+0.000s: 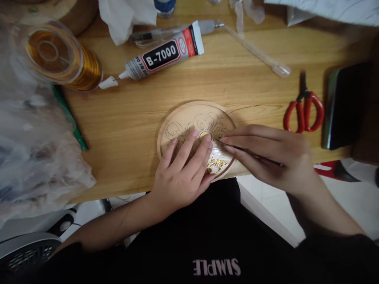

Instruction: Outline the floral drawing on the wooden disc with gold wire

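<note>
A round wooden disc (pixel 171 114) with a drawn floral pattern lies at the table's front edge. My left hand (pixel 183 173) rests flat on it, fingers spread, the index fingertip touching a small gold wire ring (pixel 206 135). Below that ring, a curled gold wire shape (pixel 217 165) sits on the disc's lower right. My right hand (pixel 266 154) pinches a thin dark tool (pixel 257 155), whose tip points at the disc just right of the ring. The palm side of my left hand is hidden.
A glue tube (pixel 166 53), a gold wire spool (pixel 62 59) and a clear dropper (pixel 257 53) lie farther back. Red-handled scissors (pixel 304 110) and a phone (pixel 345 106) are at the right. Plastic bags (pixel 38 142) and a green object (pixel 71 118) are at the left.
</note>
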A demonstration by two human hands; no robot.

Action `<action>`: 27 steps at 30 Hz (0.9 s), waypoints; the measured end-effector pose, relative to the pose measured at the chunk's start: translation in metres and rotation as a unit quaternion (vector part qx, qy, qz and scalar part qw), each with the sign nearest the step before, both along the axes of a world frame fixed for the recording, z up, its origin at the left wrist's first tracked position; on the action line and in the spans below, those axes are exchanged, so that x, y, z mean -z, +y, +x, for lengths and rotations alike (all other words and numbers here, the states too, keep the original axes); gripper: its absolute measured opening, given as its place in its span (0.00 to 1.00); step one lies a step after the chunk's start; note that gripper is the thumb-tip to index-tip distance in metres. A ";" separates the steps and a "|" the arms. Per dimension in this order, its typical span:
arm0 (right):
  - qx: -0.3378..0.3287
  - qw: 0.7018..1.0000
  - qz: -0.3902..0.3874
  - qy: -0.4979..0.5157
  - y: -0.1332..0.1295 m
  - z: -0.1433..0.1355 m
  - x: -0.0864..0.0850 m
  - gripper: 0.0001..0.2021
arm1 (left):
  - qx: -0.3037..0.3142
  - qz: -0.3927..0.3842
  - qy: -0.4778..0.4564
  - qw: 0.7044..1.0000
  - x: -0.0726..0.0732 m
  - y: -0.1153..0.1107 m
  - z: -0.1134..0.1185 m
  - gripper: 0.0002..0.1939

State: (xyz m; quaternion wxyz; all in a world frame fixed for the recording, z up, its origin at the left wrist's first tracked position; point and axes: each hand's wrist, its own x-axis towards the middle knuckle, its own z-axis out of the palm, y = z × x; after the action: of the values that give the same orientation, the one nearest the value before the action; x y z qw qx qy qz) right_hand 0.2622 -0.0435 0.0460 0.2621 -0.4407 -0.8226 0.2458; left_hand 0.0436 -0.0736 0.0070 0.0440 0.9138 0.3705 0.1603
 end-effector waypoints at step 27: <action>0.107 0.991 -0.044 0.065 -0.005 -0.007 0.000 0.10 | -0.009 -0.017 -0.024 1.000 0.001 -0.002 0.001 0.23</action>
State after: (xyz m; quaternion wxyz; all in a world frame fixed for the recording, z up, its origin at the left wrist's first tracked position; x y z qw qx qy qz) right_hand 0.2553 -0.0486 0.0457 0.3197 -0.5203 -0.7405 0.2806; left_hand 0.0445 -0.0755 0.0063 0.0668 0.9056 0.3800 0.1761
